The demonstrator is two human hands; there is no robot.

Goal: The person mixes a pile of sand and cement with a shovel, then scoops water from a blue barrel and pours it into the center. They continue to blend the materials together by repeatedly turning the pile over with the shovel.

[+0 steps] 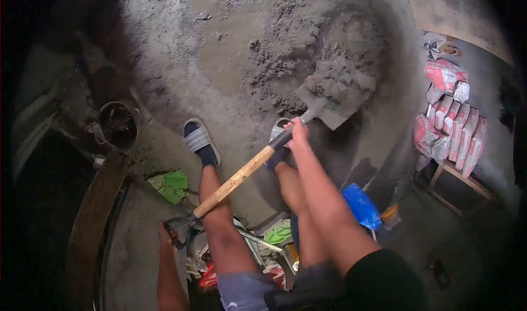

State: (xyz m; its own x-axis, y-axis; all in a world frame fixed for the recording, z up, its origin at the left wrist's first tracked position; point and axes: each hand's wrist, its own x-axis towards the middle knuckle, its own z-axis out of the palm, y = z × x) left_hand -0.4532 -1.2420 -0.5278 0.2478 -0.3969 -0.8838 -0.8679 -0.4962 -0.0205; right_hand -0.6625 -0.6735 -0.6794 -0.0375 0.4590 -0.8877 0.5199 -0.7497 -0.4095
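A shovel [233, 182] slants across my legs, with a pale wooden shaft, a black D-grip [181, 228] and a dark neck. My left hand [166, 235] is closed at the D-grip, low on the left; its fingers are partly hidden. Up near the blade, my right hand [297, 134] wraps around the neck of the shovel. The shovel blade [335, 116] lies against a heap of wet grey mortar [346, 58], with some mortar on its upper part. Smoother wet mix [225, 58] spreads to the left of the heap.
Red-and-white bags [458, 130] are stacked on a wooden frame [439, 176] at the right. A blue container [361, 205] stands beside my right leg. Left of my feet are a round bucket [118, 125] and a green piece [171, 186]. Mixed clutter [263, 250] lies below my legs.
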